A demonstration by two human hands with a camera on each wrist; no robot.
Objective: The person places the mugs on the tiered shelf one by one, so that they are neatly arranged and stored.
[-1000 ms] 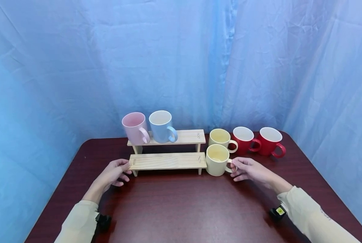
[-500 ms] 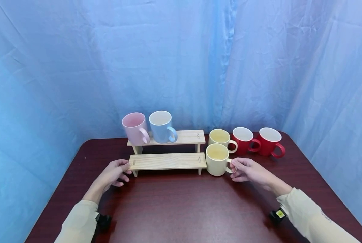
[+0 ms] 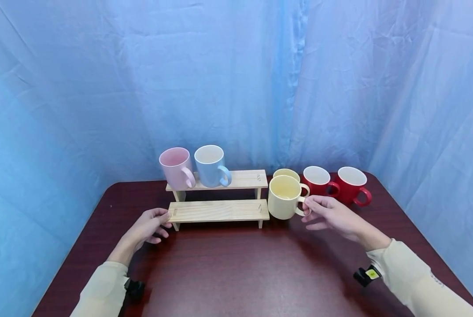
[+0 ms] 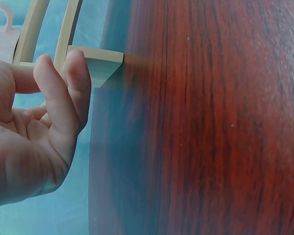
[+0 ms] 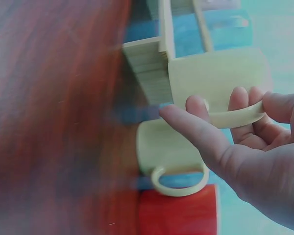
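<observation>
My right hand [image 3: 333, 218] pinches the handle of a pale yellow mug [image 3: 282, 202] between thumb and fingers. The mug is upright and raised off the table, just right of the lower board's end; the right wrist view shows the mug's side [image 5: 220, 73] and its handle between the fingers. At the left, my left hand [image 3: 149, 226] holds the left end of the lower board [image 3: 218, 210] of a two-step wooden stand, thumb at its top edge. On the upper board [image 3: 244, 178] stand a pink mug [image 3: 175, 171] and a light blue mug [image 3: 208, 169].
Partly hidden behind the raised mug, a second yellow mug [image 3: 286, 172] stands on the dark red-brown table [image 3: 236, 268]. To its right are two red mugs with white insides, one nearer [image 3: 314, 187] and one farther right [image 3: 347, 191]. Blue curtains [image 3: 236, 79] hang behind and at both sides.
The yellow mug in my right hand has risen from the table and now covers more of the yellow mug behind it. My left hand has stayed at the board's end.
</observation>
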